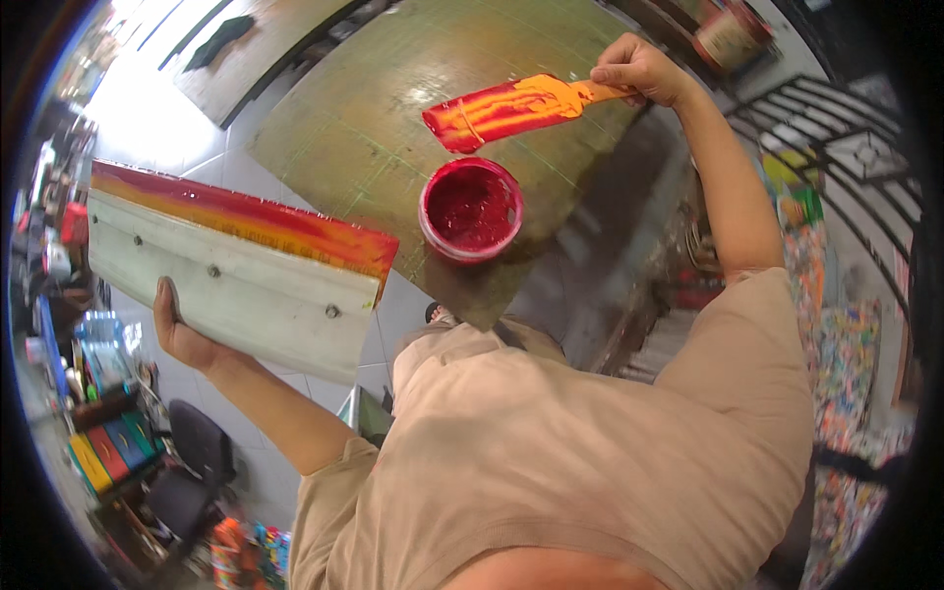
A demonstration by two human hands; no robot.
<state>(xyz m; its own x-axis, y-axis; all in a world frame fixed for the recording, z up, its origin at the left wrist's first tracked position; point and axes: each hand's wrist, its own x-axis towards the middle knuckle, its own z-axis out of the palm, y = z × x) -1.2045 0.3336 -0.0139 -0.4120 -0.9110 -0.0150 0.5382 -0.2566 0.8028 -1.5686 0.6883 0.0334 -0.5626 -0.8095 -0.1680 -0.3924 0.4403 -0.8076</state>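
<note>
We grip the wide squeegee [231,265] in our left hand [182,329], while our right hand [639,71] pinches the paint-smeared spatula [511,108] just above the red paint tub [471,209] on the table [354,128].

A dark office chair [192,447] stands on the tiled floor [157,128] at seven o'clock. Just beside it, at eight o'clock, coloured boxes [108,447] in yellow, red, blue and green sit stacked. Black metal grating [846,138] lies at two o'clock. Multicoloured printed fabric [846,364] occupies four o'clock. A dark cloth [218,39] lies at eleven o'clock.
</note>
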